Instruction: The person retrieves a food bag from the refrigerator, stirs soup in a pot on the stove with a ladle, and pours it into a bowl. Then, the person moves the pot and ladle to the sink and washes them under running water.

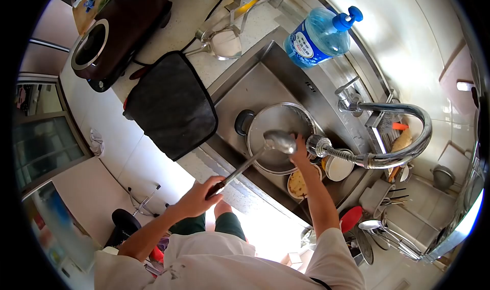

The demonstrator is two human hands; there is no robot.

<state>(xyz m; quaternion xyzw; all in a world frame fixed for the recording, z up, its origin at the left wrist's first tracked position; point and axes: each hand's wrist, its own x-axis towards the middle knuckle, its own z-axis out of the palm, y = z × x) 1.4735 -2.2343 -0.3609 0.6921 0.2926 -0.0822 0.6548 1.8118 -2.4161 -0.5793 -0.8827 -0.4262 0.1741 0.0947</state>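
Observation:
My left hand (196, 197) is wrapped round the dark handle of a metal ladle (279, 141), whose bowl hangs over a pot (283, 115) in the sink. My right hand (298, 151) is closed at the right edge of the ladle's bowl, just left of the faucet head (317, 145); its fingertips are partly hidden. The pot has a black side handle and stands upright in the steel sink (255, 80). Beside it are a dish with yellowish residue (297, 184) and a white bowl (339, 167).
A blue pump bottle (317, 37) stands on the sink's back edge. The curved faucet (408, 157) arches in from the right. To the left, a black mat (173, 103) overhangs the counter, near a dark appliance (122, 32) and a spatula (224, 44). Utensils (393, 236) hang at right.

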